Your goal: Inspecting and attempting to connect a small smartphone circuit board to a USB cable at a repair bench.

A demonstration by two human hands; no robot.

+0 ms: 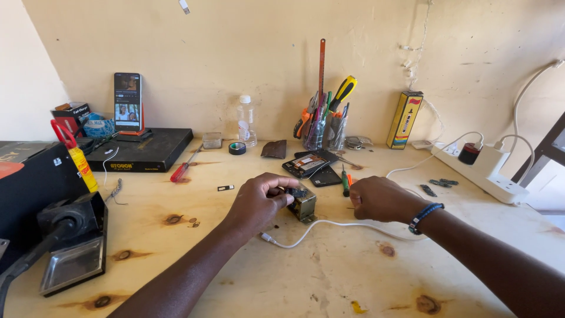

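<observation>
While a pale wooden surface (329, 277) with dark knots stands against a cream wall, it bears a phone on a stand (128, 101), a clear bottle (246, 121), a cup of tools (322, 126), an opened phone (307, 165), a red screwdriver (180, 171) and a white power strip (488, 171). At its middle, the left hand (259, 202) has its grip closed around a small brass-coloured box (302, 203), fingers curled over its top. Just beside the box, the right hand (381, 199) is in a loose fist, touching a white cable (321, 227); what its grip holds I cannot tell
</observation>
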